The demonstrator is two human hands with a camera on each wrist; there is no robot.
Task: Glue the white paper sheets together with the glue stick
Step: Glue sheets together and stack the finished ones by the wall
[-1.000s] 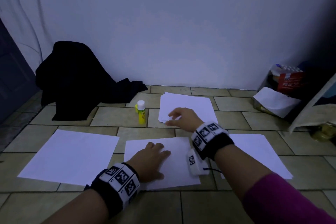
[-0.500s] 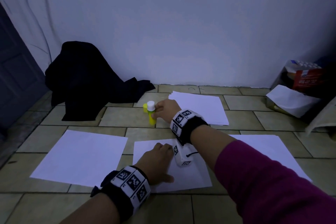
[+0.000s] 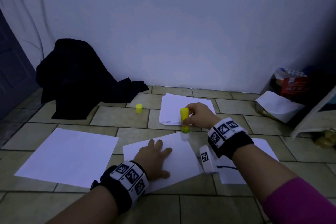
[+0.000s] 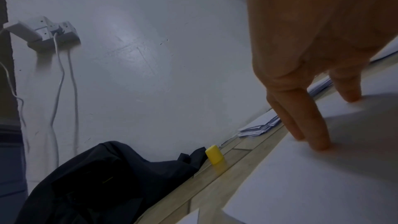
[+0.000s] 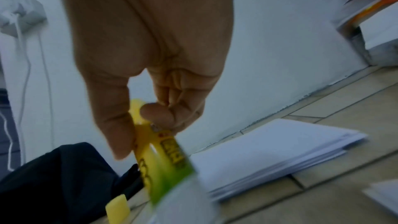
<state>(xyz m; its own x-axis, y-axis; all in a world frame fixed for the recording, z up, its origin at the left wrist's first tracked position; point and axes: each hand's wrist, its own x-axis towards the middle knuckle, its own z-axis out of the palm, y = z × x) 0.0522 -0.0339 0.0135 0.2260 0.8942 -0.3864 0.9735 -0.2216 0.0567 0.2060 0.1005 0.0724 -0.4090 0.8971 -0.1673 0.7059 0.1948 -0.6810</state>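
Note:
My right hand (image 3: 197, 114) pinches the yellow glue stick (image 3: 184, 119), held tip down over the far right corner of the middle white sheet (image 3: 181, 165). In the right wrist view the thumb and fingers grip the glue stick (image 5: 163, 149) near its upper end. My left hand (image 3: 154, 158) rests flat on that middle sheet, its fingertips (image 4: 318, 144) pressing the paper. The yellow cap (image 3: 139, 108) stands alone on the floor tiles, also seen as the cap (image 4: 214, 154) in the left wrist view. A stack of white sheets (image 3: 174, 107) lies behind the glue stick.
A single white sheet (image 3: 69, 154) lies at the left, another sheet (image 3: 263, 149) under my right forearm. A black cloth heap (image 3: 76, 76) sits against the wall at back left. Bags and a red box (image 3: 292, 85) crowd the back right corner. Power sockets with cables (image 4: 49, 30) hang on the wall.
My right hand went from the paper stack to the standing glue stick, lifted it and brought it tip down over the middle sheet. The middle sheet has turned under my left hand.

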